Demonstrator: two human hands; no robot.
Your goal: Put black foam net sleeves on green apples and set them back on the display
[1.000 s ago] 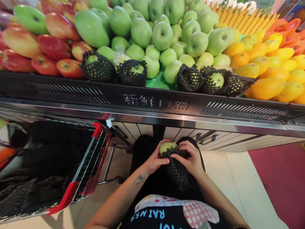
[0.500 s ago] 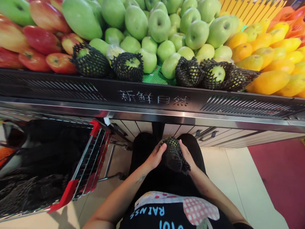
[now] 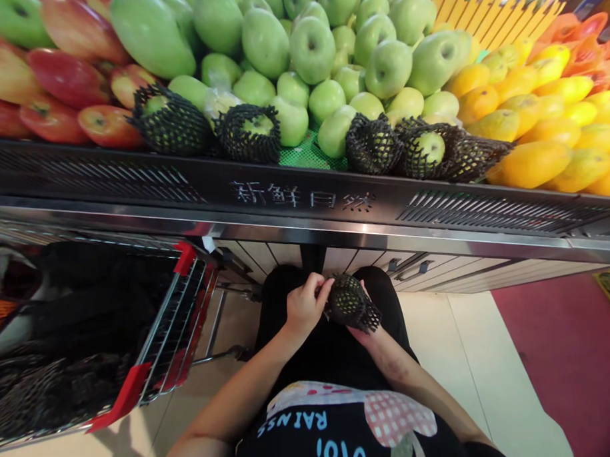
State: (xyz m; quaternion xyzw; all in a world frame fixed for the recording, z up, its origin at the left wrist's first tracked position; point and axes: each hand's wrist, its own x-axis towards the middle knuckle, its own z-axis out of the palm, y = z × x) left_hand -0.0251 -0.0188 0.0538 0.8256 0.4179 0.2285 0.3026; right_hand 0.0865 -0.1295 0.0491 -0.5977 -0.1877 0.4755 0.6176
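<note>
Above my lap is a green apple in a black foam net (image 3: 347, 301), its loose net end hanging toward the lower right. My right hand (image 3: 362, 330) cradles it from below and the right side, partly hidden beneath it. On the other side my left hand (image 3: 307, 303) is closed, thumb and fingers pinching the net's left edge. More apples in black nets (image 3: 170, 120) lie along the front of the display, in front of the heap of bare green apples (image 3: 313, 49).
A black display ledge (image 3: 304, 195) with a steel edge runs across ahead of me. Red apples (image 3: 110, 126) lie left, yellow mangoes (image 3: 530, 160) right. A wire shopping cart with red corners (image 3: 123, 398), filled with black netting (image 3: 55, 377), stands at my left.
My left hand has gone from holding the apple's side to pinching the net's edge. My right hand has slid lower under the apple, which has turned. The view has shifted slightly.
</note>
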